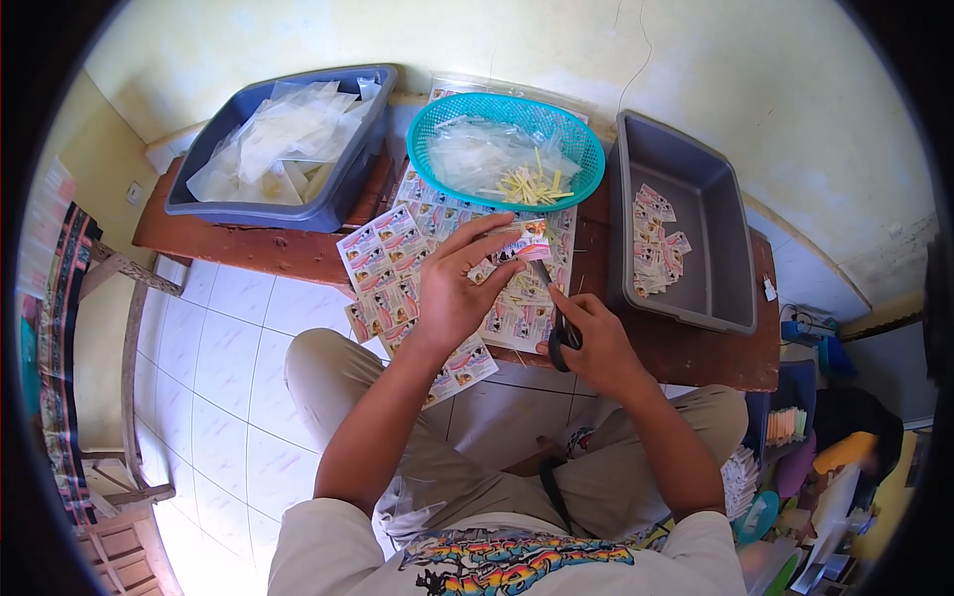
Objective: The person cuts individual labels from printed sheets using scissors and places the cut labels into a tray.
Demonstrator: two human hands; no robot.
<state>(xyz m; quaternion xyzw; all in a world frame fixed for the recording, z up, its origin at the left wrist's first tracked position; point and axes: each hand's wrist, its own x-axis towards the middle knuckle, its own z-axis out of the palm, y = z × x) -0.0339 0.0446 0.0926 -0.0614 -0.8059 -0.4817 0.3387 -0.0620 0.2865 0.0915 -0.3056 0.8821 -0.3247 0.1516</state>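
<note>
My left hand (465, 283) pinches a small printed label (529, 241) between thumb and fingers, just in front of the teal basket. My right hand (596, 343) is closed around the black handles of a pair of scissors (564, 338). The scissor blades point up at the label's lower edge; I cannot tell whether they touch it. Beneath both hands lie printed label sheets (390, 260), some hanging over the bench's front edge. Cut labels (656, 243) lie in a loose heap inside the grey tub (715, 238) to the right.
On the wooden bench (248, 248), a blue-grey tub (328, 214) of clear plastic bags (288, 129) stands left. The teal basket (422, 164) holds clear plastic pieces and yellow strips (532, 186). A wall rises behind. At far right, another person (845, 447) is beside assorted containers.
</note>
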